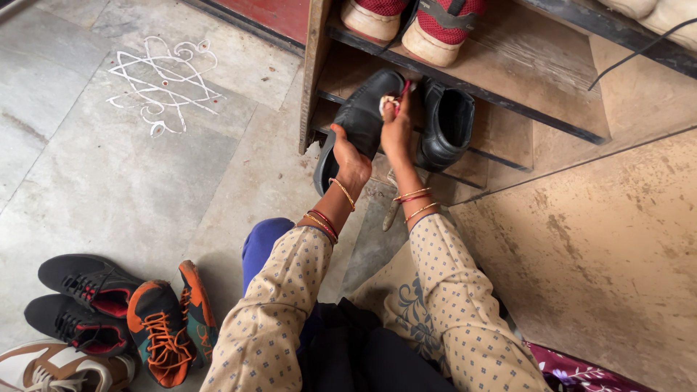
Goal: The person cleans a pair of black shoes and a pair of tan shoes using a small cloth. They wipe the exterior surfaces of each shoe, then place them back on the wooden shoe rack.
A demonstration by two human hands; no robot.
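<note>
Black leather caught the light on the shoe (359,123) that the left hand (350,161) was grasping by its heel end, the fingers wrapped around the back of the sole, the toe pointing up toward the lower shelf (501,138) of a wooden shoe rack (316,72). The shoe was tilted, leaning against the edge of that shelf beside the rack's upright. The right hand (396,131) was clenched around a small brush or applicator with a pinkish-red handle (394,101), its pale tip pressed against the upper of the held shoe. Both wrists wore thin gold and red bangles (330,218), and both sleeves were beige with small dark dots.

Just to the right of the hands, a second black shoe (444,123) stood on the lower shelf, its opening facing the camera. On the shelf above sat a pair of red sneakers with cream soles (414,25). A flat, pale tool-like object (392,210) lay on the floor under the right wrist; what it was could not be told.

At the lower left, on the grey stone floor (87,181), lay two black sneakers with red lining (83,301), an orange and black pair (174,319), and a white and tan shoe (58,366). A white chalk pattern (163,83) was drawn on the floor at the upper left.
</note>
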